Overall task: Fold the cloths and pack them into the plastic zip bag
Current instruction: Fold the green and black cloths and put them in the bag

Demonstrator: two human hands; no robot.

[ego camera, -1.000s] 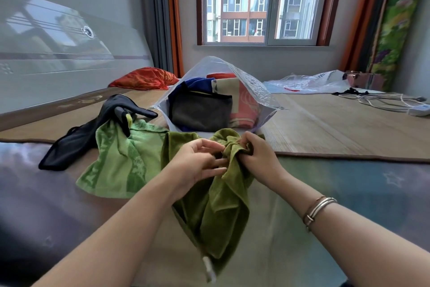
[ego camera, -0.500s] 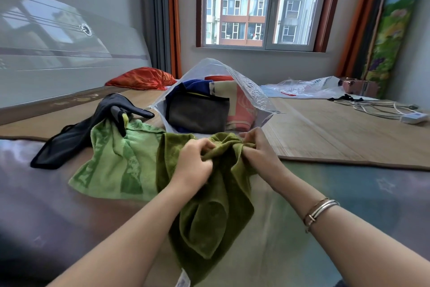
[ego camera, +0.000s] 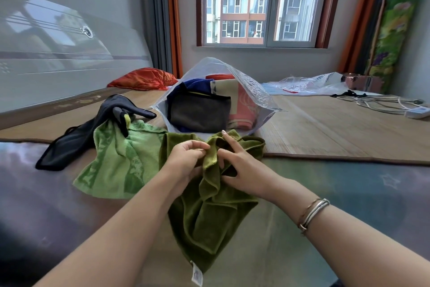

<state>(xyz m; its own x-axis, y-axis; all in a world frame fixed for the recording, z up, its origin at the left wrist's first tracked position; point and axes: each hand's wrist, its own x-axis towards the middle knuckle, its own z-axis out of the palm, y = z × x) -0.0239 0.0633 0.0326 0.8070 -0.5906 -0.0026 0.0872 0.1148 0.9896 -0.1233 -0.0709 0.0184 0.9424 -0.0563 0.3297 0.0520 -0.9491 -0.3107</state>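
In the head view, you are working the olive-green cloth (ego camera: 209,212) just in front of the plastic zip bag (ego camera: 253,91), and the grip is what has shifted since half a second ago: then both fists were bunched tight on the top edge, whereas now your right hand (ego camera: 246,170) is loosening, its fingers spreading and straightening over the gathered fabric while the thumb is tucking into a fold, so it is touching and feeling along the cloth rather than clenching it. Your left hand (ego camera: 186,161) is pinching the top hem between thumb and curled fingers. The cloth is hanging lower and longer toward you than a second ago, with its white label (ego camera: 196,275) showing at the bottom tip, so you are probably hunting for a corner to open it out; it is bunched, not yet folded. The bag is standing open on the woven mat (ego camera: 325,128), already holding several folded cloths, a dark grey one (ego camera: 197,112) at the front. The light green towel (ego camera: 121,158) and the black cloth (ego camera: 76,137) are lying unfolded to your left, touching each other, so at least three pieces are still waiting.
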